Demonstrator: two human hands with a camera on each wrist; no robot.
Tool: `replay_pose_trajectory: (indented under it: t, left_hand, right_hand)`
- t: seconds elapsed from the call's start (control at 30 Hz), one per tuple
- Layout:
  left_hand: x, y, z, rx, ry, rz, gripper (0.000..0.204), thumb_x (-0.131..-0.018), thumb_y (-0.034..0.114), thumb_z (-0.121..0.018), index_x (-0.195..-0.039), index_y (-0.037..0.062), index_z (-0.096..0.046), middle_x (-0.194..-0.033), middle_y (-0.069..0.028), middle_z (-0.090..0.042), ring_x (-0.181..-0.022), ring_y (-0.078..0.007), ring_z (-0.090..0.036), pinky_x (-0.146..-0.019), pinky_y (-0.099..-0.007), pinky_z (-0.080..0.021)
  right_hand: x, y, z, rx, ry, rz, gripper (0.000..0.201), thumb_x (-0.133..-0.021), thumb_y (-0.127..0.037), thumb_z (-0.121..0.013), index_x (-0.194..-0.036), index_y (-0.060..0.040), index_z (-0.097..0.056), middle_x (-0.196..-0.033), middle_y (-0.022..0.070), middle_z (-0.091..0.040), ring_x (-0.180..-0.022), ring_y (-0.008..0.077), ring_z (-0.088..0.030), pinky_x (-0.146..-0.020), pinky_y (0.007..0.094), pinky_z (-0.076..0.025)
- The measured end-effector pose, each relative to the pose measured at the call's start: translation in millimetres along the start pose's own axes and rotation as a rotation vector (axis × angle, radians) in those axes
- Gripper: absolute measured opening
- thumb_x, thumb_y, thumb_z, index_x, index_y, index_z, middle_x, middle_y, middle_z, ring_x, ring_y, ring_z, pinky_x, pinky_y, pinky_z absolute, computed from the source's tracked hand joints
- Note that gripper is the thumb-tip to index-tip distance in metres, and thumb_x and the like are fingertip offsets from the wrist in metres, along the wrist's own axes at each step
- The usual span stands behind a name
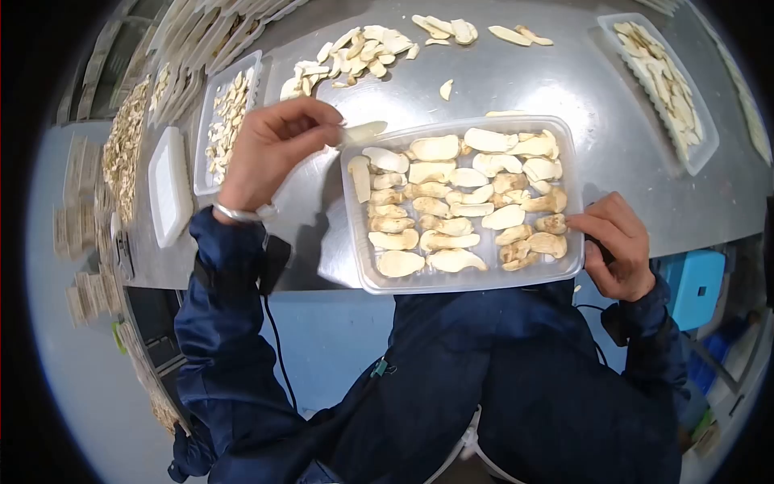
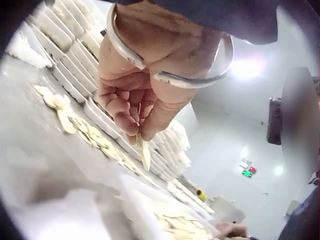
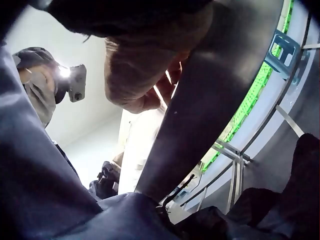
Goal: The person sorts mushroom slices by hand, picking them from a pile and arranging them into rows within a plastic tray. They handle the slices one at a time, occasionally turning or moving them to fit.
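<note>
Between thumb and fingers my left hand [image 1: 278, 145] pinches a thin pale mushroom slice [image 1: 364, 131], above the upper left corner of a clear plastic tray [image 1: 351, 234]. In the left wrist view the slice [image 2: 144, 156] points down from the fingertips. Rows of cream mushroom slices [image 1: 455, 260] with brownish edges lie flat inside the tray, which overhangs the table's front edge. At its right side my right hand [image 1: 617, 246] holds the rim, the index fingertip reaching over it. In the right wrist view the curled fingers of that hand [image 3: 145, 75] are partly hidden.
Loose mushroom slices [image 1: 367, 52] are piled on the metal table [image 1: 516, 77] behind the tray. Filled trays stand at the left [image 1: 200, 145] and right [image 1: 701, 153], with an upside-down white tray [image 1: 168, 189] at far left. A blue stool [image 1: 692, 286] is below right.
</note>
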State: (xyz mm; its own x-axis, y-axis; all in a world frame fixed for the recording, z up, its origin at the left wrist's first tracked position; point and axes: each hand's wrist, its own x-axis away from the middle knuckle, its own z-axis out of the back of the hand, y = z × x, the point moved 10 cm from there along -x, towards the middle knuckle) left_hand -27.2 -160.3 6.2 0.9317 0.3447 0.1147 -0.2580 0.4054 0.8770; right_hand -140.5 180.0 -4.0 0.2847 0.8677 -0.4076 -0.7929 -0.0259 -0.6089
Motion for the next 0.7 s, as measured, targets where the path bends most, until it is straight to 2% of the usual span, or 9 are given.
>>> replay_pose_trajectory:
  t: [0.03,0.1,0.13,0.47,0.57,0.67,0.7]
  left_hand:
    - [9.9,7.1,-14.6,0.051,-0.037,0.019,0.011,-0.092,-0.004,-0.071,-0.103,-0.0013,-0.072,-0.099,-0.0030,-0.072,-0.087,-0.0091,-0.066,-0.082,-0.0241,-0.054]
    - [23.1,10.3,-36.5,0.002,-0.040,0.085,0.012,-0.090,-0.001,-0.073,-0.102,-0.0011,-0.074,-0.091,-0.0018,-0.073,-0.083,-0.0064,-0.066,-0.077,-0.0221,-0.053]
    - [27.3,7.2,-41.9,0.016,-0.025,0.085,0.011,-0.089,-0.002,-0.073,-0.100,-0.0020,-0.074,-0.092,-0.0022,-0.072,-0.082,-0.0064,-0.064,-0.074,-0.0222,-0.052]
    - [29.4,17.1,-54.4,-0.149,-0.002,-0.011,0.011,-0.087,-0.003,-0.072,-0.098,-0.0013,-0.073,-0.091,-0.0024,-0.063,-0.074,-0.0075,-0.057,-0.067,-0.0232,-0.047]
    - [29.9,26.8,-48.7,-0.299,0.034,-0.046,0.012,-0.086,-0.003,-0.072,-0.098,0.0007,-0.073,-0.088,-0.0023,-0.061,-0.071,-0.0090,-0.054,-0.065,-0.0236,-0.045]
    - [30.5,21.7,-17.0,-0.391,0.121,-0.097,0.018,-0.087,-0.004,-0.072,-0.104,0.0042,-0.074,-0.095,0.0017,-0.062,-0.076,-0.0038,-0.055,-0.068,-0.0210,-0.043]
    - [28.8,22.8,5.1,-0.421,0.259,-0.165,0.015,-0.086,-0.003,-0.071,-0.100,0.0029,-0.074,-0.086,-0.0016,-0.064,-0.072,-0.0091,-0.058,-0.066,-0.0233,-0.046]
  right_hand:
    - [-1.6,0.2,-0.7,-0.001,-0.005,0.003,0.045,-0.064,0.007,-0.059,-0.107,0.0029,-0.070,-0.088,0.0159,-0.065,-0.075,0.0300,-0.058,-0.066,0.0387,-0.047]
    - [-2.5,-0.1,-1.4,-0.007,0.000,0.014,0.045,-0.064,0.007,-0.059,-0.107,0.0029,-0.071,-0.088,0.0159,-0.065,-0.075,0.0301,-0.057,-0.066,0.0386,-0.047]
    - [-0.9,-0.1,-0.7,-0.007,0.005,0.012,0.045,-0.064,0.007,-0.059,-0.107,0.0028,-0.071,-0.088,0.0159,-0.065,-0.075,0.0301,-0.057,-0.066,0.0386,-0.047]
    - [0.0,0.1,-0.7,0.001,0.002,0.008,0.043,-0.065,0.005,-0.059,-0.107,0.0027,-0.071,-0.087,0.0155,-0.065,-0.075,0.0300,-0.058,-0.067,0.0387,-0.047]
    - [0.2,0.8,-0.4,0.000,0.003,0.009,0.043,-0.066,0.005,-0.059,-0.107,0.0029,-0.071,-0.087,0.0157,-0.065,-0.075,0.0303,-0.058,-0.067,0.0390,-0.047]
    - [-0.3,0.2,-0.2,-0.006,0.001,0.005,0.043,-0.066,0.005,-0.059,-0.107,0.0031,-0.071,-0.087,0.0160,-0.065,-0.075,0.0308,-0.058,-0.066,0.0394,-0.047]
    - [-0.5,-0.1,-0.1,-0.007,0.004,0.003,0.043,-0.066,0.005,-0.059,-0.107,0.0031,-0.071,-0.087,0.0162,-0.065,-0.075,0.0310,-0.058,-0.066,0.0395,-0.047]
